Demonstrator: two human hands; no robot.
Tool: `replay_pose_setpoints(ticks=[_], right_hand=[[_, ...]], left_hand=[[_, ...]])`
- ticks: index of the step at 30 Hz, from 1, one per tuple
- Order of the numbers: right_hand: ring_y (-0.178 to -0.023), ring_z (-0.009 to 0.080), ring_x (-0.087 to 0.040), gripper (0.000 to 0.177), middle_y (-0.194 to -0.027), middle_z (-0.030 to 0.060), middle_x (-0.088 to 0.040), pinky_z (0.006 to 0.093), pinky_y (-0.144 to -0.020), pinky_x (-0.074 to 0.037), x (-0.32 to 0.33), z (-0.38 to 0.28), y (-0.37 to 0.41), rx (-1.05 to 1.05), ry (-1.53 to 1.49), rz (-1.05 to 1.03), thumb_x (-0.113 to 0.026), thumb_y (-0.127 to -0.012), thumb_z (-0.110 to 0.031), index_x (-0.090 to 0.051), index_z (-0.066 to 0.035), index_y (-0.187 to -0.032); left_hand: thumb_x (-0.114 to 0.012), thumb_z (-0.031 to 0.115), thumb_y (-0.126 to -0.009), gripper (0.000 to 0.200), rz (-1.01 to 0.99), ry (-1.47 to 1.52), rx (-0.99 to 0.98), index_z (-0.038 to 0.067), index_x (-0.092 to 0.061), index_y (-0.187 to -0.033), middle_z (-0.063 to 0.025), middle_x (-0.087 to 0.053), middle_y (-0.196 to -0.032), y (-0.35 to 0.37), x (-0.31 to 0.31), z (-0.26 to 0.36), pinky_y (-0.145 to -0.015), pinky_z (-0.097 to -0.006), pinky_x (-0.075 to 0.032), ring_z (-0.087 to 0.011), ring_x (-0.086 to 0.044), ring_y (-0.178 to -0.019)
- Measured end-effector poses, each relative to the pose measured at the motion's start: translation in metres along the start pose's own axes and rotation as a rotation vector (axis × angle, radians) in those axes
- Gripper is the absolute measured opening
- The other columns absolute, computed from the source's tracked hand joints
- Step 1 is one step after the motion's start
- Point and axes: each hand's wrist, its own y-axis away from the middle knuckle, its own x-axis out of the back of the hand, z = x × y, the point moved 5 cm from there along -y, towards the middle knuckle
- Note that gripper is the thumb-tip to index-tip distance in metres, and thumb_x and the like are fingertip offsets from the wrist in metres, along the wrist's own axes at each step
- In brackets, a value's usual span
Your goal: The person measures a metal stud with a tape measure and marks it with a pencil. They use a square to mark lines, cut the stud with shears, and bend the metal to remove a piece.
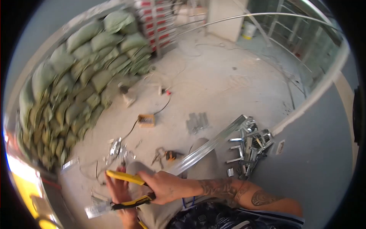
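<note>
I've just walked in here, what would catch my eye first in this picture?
First the yellow-handled snips low in the middle, gripped by the right hand, with the left hand beside a small metal strip at their blades. Behind, a wall of green sacks fills the left side, while a long metal channel runs across the person's knee towards a heap of metal offcuts on the right.
</note>
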Motion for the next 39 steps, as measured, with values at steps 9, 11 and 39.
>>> replay_pose_setpoints(ticks=[9,11,39], right_hand=[[-0.128,0.0363,-0.051,0.092,-0.136,0.0184,-0.053,0.0434,-0.109,-0.041,-0.031,0.029,-0.057,0.333,0.021,0.018,-0.087,-0.07,-0.046,-0.046,-0.003,-0.141],[-0.123,0.0355,-0.056,0.088,-0.13,0.0187,-0.058,0.0432,-0.104,-0.046,-0.047,0.075,-0.051,0.124,0.284,-0.117,-0.084,-0.071,-0.053,-0.051,-0.005,-0.137],[-0.074,0.0362,-0.07,0.031,-0.077,0.0138,-0.069,0.0468,-0.066,-0.055,-0.101,0.084,0.001,0.13,0.338,-0.224,-0.07,-0.09,-0.032,-0.059,-0.005,-0.1]], left_hand=[[-0.063,0.04,-0.081,0.088,0.148,0.268,-0.249,-0.008,-0.031,-0.147,-0.0163,-0.051,-0.117,-0.045,0.058,0.074,-0.106,-0.0394,-0.037,-0.0285,-0.052,-0.112],[-0.06,0.049,-0.087,0.089,0.122,0.332,-0.247,-0.01,-0.031,-0.146,-0.0164,-0.05,-0.117,-0.058,0.079,0.096,-0.1,-0.0385,-0.038,-0.0264,-0.051,-0.106],[-0.062,0.03,-0.087,0.037,0.231,-0.077,0.896,0.001,-0.049,-0.106,-0.0173,-0.065,-0.088,-0.138,0.056,-0.124,-0.066,-0.0425,-0.054,-0.0243,-0.065,-0.07]])
